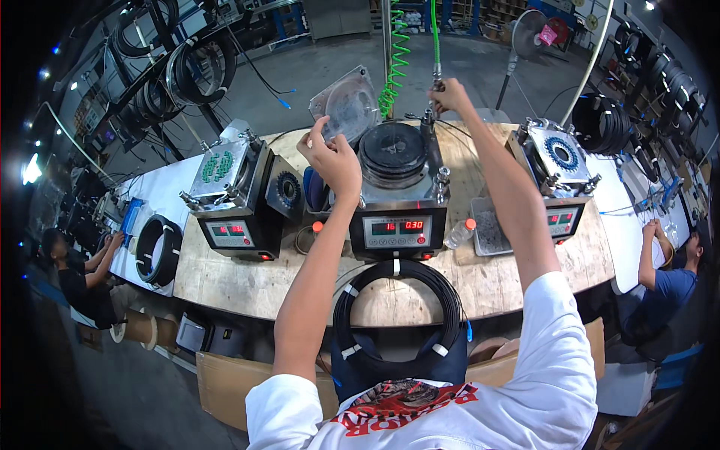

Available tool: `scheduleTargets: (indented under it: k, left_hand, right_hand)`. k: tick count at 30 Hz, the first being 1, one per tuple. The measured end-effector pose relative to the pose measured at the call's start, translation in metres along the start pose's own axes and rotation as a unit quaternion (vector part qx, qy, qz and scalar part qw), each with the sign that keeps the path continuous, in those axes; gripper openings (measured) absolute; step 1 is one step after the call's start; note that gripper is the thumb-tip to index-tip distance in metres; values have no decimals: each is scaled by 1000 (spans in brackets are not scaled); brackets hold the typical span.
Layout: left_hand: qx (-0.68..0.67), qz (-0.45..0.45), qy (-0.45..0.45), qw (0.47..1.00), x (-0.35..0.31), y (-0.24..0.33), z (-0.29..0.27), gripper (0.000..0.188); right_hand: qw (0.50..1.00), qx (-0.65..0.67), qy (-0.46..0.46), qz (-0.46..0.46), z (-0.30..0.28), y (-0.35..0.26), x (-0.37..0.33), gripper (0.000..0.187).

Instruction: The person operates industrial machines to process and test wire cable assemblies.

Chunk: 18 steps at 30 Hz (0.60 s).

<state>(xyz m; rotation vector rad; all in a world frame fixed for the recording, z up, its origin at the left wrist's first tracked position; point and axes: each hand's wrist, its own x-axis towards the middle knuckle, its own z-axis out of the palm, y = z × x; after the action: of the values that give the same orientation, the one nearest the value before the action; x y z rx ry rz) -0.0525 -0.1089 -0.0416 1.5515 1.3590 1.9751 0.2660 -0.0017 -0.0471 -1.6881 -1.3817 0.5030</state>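
My left hand [335,163] has its fingers curled at the lower edge of a square clear plastic cover [351,101], which tilts up behind the middle polishing machine [395,225]. The machine's round black disc [392,150] lies uncovered on top. My right hand [451,97] is closed around the metal fitting [437,75] at the end of a straight green air hose [434,34], just beyond the machine's far right corner post. Which kind of nozzle it is, my fingers partly hide. A coil of black cable [341,319] rests on my lap, against the bench edge.
Similar machines stand left [238,214] with green parts on top and right [561,180] with a blue ring. A clear bottle with an orange cap [460,234] and a plastic tray [491,238] sit on the wooden bench [525,277]. People work at both sides.
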Motion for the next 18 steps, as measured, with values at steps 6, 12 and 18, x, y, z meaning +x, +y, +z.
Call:
scheduleTargets:
  k: [6, 12, 18]
  left_hand:
    - [-21, 7, -76, 997, -2, -9, 13, 40]
    - [-49, -39, -91, 994, -1, 0, 3, 39]
    - [-43, -32, -88, 995, -1, 2, 0, 38]
  right_hand:
    - [989, 93, -114, -2, 37, 24, 35, 30]
    - [989, -36, -144, -22, 50, -4, 16, 41]
    - [982, 46, -174, 57, 48, -1, 6, 26]
